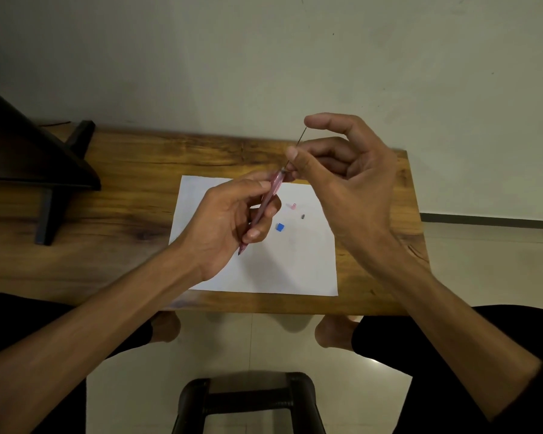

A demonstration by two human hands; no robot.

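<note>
My left hand (232, 220) grips a pink translucent mechanical pencil (268, 197) above a white sheet of paper (264, 270), with the pencil's tip pointing down toward me. My right hand (345, 180) pinches a thin dark lead (298, 144) between thumb and a finger. The lead's lower end meets the pencil's upper end. On the paper lie a small pink cap (293, 206), a tiny dark grey piece (303, 217) and a small blue block (280, 227).
The paper lies on a narrow wooden table (132, 195) set against a pale wall. A black stand (44, 170) occupies the table's left end. A dark stool (248, 399) stands on the tiled floor below, between my knees.
</note>
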